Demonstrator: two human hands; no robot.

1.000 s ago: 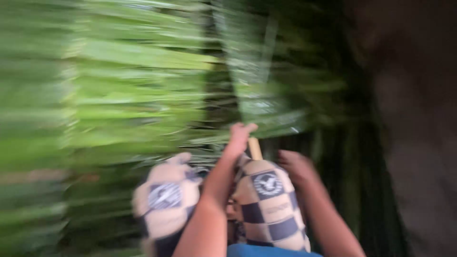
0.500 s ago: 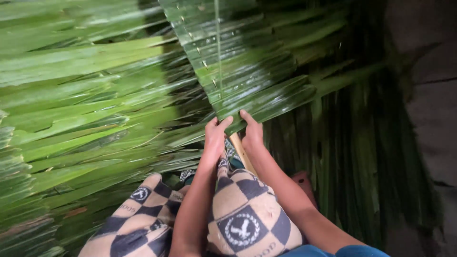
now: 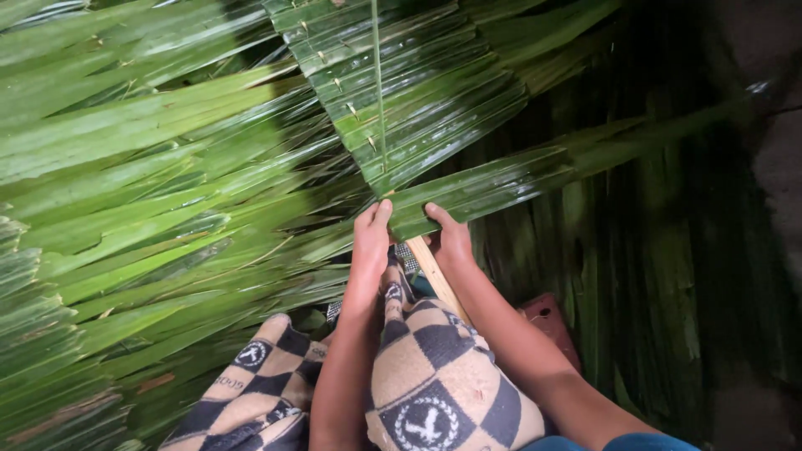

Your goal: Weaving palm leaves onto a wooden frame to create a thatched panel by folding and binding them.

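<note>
As the person sits with knees drawn up under checkered shorts (image 3: 434,376) in tan and dark navy squares, round crest-like emblems in white show on several of the dark squares, one low at the front of the nearer knee and smaller ones on the other leg to the left. Between the knees a pale wooden stick (image 3: 436,280) slants up toward the hands. To the right of the legs, low against the dark floor, lies a small reddish-brown block (image 3: 551,321) with a hole in it. Both bare forearms reach forward over the knees. The left hand (image 3: 372,238) has its fingers held together and pressed along the near edge of a folded palm leaf strip (image 3: 501,184), thumb tucked beneath. The right hand (image 3: 451,238) pinches the same strip just beside it, thumb on top and the fingers curled under, so the two hands nearly touch. The strip runs from the hands out to the right, glossy and dark green. Just above the hands hangs a panel of stitched palm leaves (image 3: 401,100), overlapping strips pinned by a row of small pale splinters along a thin central rib. Farther off to the left, loose long palm fronds (image 3: 142,167) lie heaped in bright green, and to the right more leaves fade into shadow.
</note>
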